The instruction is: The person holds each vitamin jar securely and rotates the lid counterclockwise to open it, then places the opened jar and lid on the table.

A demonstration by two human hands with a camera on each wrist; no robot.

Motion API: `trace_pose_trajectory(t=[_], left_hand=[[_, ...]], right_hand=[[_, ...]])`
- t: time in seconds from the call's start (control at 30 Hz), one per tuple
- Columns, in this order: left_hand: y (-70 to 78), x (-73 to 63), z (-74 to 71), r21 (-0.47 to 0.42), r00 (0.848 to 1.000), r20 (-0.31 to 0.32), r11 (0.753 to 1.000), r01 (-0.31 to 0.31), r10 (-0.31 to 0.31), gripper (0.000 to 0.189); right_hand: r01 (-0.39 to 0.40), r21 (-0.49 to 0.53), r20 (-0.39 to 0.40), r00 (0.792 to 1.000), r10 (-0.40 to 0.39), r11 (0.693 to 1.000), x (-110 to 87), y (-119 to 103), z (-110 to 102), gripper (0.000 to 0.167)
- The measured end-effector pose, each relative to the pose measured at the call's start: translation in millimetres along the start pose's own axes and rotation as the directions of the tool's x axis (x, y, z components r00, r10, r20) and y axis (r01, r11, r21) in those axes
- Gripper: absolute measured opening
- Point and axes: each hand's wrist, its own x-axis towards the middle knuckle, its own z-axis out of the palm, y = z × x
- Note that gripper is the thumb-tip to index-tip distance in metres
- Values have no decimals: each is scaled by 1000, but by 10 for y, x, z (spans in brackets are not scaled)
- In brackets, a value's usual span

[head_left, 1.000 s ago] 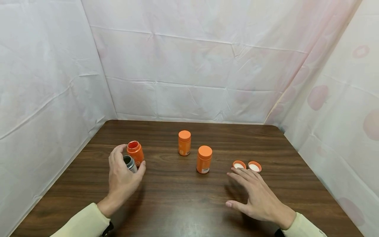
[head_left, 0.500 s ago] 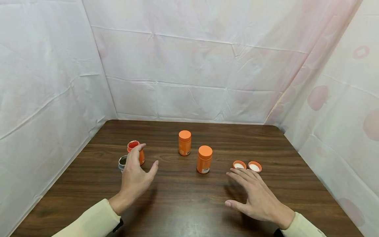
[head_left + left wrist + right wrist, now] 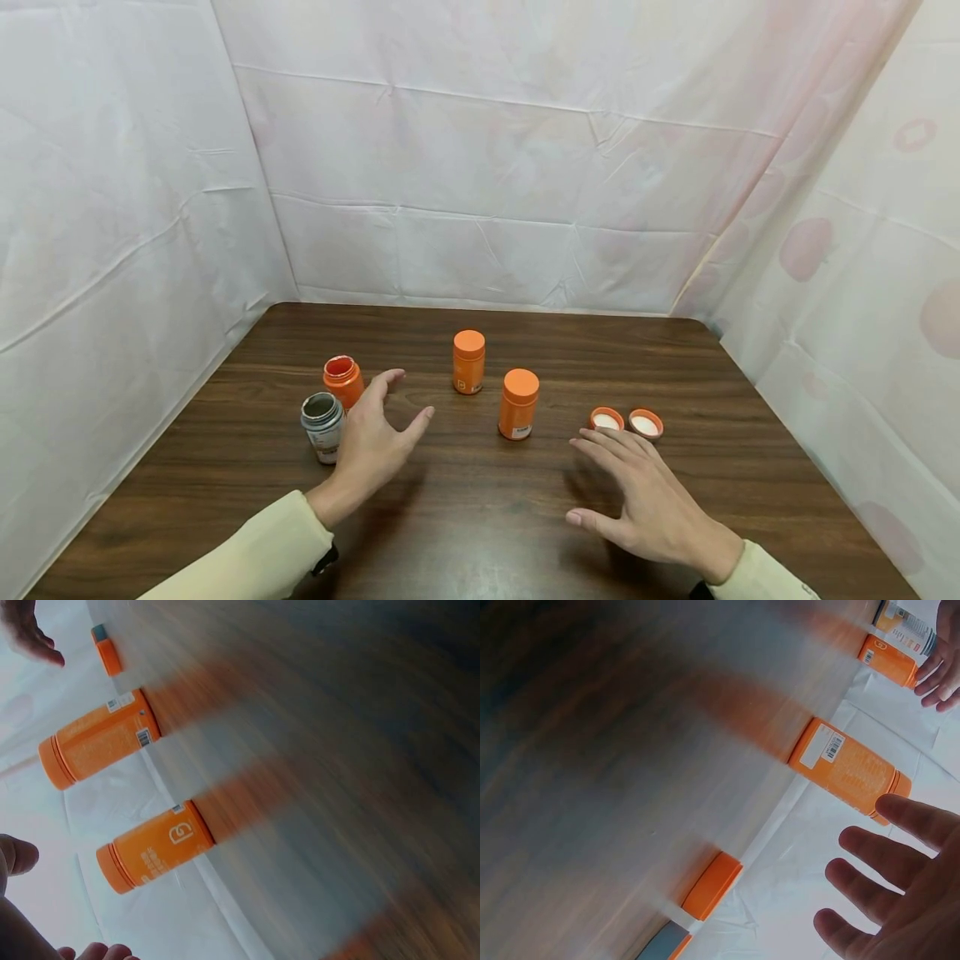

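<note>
My left hand (image 3: 372, 442) is spread and holds nothing, just right of two uncapped bottles. One is a grey bottle (image 3: 324, 433) with a dark mouth; behind it stands an orange bottle (image 3: 343, 382) with a red inside. Toward the middle, two capped orange bottles stand upright, a farther one (image 3: 468, 367) and a nearer one (image 3: 518, 408). Over the table at right hovers my right hand (image 3: 652, 504), fingers spread, nothing in it. Two orange caps lie inside up beyond its fingertips: the left cap (image 3: 606, 418), partly hidden by a finger, and the right cap (image 3: 646, 423).
A dark wood-grain table (image 3: 480, 517) bears everything. White sheeting hangs behind it (image 3: 480, 167) and along both sides. In the right wrist view the grey bottle (image 3: 904, 628) and the open orange bottle appear near the left hand's fingers.
My left hand has let go of the grey bottle and moved right, toward the capped bottles, uncovering both uncapped bottles. My right hand has barely moved.
</note>
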Motion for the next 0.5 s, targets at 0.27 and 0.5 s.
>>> trace_pose_trajectory(t=[0.27,0.5], left_hand=[[28,32,116,-2,993,104,998,57,-56,63],[50,78,216,-9,988,138,998,69,-67,61]], right_hand=[[10,15,-28,1000,-9,1000,-26,-36,28,81],[23,12,-55,998,-22,1000,-54,-76,38,77]])
